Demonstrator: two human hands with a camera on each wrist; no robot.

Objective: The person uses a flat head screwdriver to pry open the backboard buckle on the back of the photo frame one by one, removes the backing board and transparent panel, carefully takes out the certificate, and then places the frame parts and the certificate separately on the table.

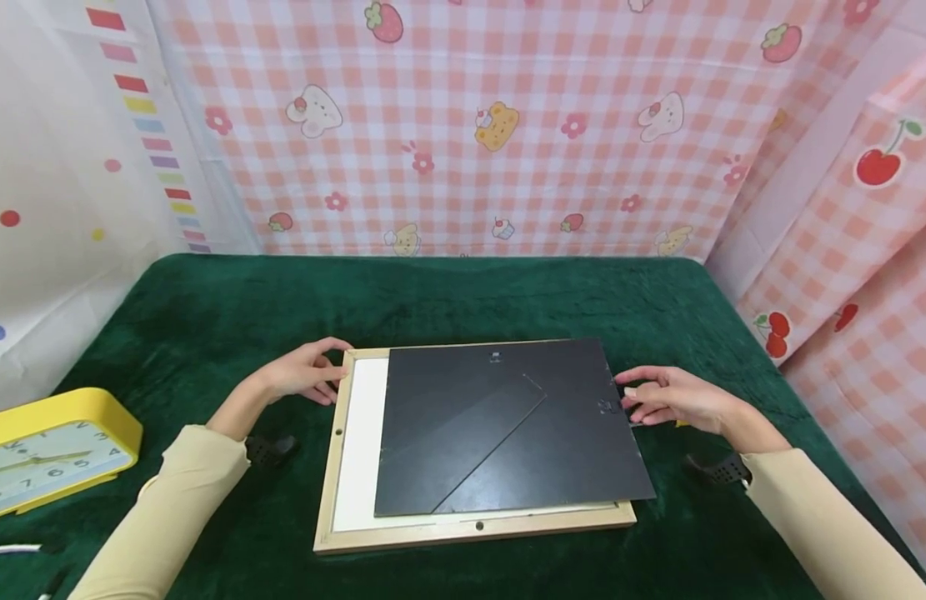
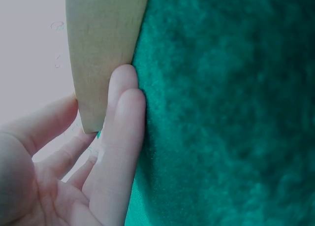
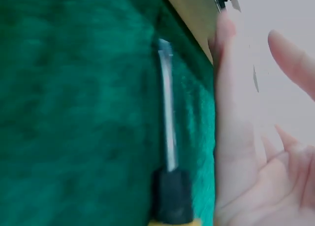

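Near the middle of the green velvet tabletop [image 1: 432,300], one black rectangular backing board [image 1: 500,442] lies askew over one pale wooden frame [image 1: 402,535] and one white panel [image 1: 361,450]. The left hand's [image 1: 305,372] grip pinches the frame's far-left corner; the right hand's [image 1: 676,396] is apart, fingertips at the board's right edge, beside one yellow-handled screwdriver [image 3: 169,137]. Steadying that corner while shifting the board level should avoid scraping.

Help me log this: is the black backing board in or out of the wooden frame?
Out: the black backing board lies askew over the wooden frame, overhanging its right side; white panel shows at left.
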